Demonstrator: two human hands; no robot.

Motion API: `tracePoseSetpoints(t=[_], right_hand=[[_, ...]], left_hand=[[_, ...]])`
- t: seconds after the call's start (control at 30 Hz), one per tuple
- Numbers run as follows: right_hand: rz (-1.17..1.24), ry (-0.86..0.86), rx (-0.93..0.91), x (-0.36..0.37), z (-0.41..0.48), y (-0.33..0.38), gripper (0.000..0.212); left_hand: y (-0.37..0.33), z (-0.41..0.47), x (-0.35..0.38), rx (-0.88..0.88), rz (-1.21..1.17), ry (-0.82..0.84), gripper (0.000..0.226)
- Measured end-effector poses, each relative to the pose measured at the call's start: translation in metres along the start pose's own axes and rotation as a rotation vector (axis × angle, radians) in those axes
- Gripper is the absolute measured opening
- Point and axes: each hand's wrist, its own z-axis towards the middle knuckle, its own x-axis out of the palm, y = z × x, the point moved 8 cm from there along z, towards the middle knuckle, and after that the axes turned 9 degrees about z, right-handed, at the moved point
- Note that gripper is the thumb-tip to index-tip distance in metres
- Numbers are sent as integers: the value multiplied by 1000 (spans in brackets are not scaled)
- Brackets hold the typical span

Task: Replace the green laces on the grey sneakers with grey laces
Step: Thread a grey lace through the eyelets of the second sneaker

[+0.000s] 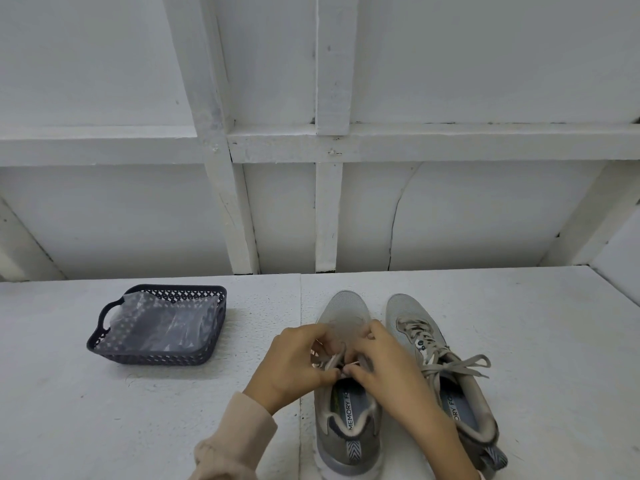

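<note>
Pinching the lace (331,362) on the left sneaker (349,427) with curled fingers of my left hand (298,363) and right hand (379,362), I count two shoes, the right sneaker (410,315) just beside it, and one basket (104,344).

Illumination: even, diffuse, cool white, moderately bright; source not in view. Shadows: soft and faint; a narrow band lies along the near and right sides of the basket (157,356) on the table (104,427). Glare: none, apart from a mild sheen on the plastic bag (166,320). Distortion: wide-angle; the wall battens (225,202) lean outward toward the frame sides. Focus: insole lettering in the sneaker (346,306) is legible; the left hand (294,362), right hand (384,362) and lace (329,362) between them are slightly soft
</note>
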Motion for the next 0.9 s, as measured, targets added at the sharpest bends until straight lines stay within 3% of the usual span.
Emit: tracePoseSetpoints(t=[0.57, 0.8, 0.9], right_hand=[[15, -121, 67, 1, -7, 4, 10], [95, -299, 0, -19, -8, 9, 22], [117, -319, -9, -25, -4, 6, 19]], left_hand=[[3, 0, 4, 10, -44, 0, 27], [0, -2, 0, 69, 225, -32, 37], [2, -1, 0, 70, 223, -56, 47]])
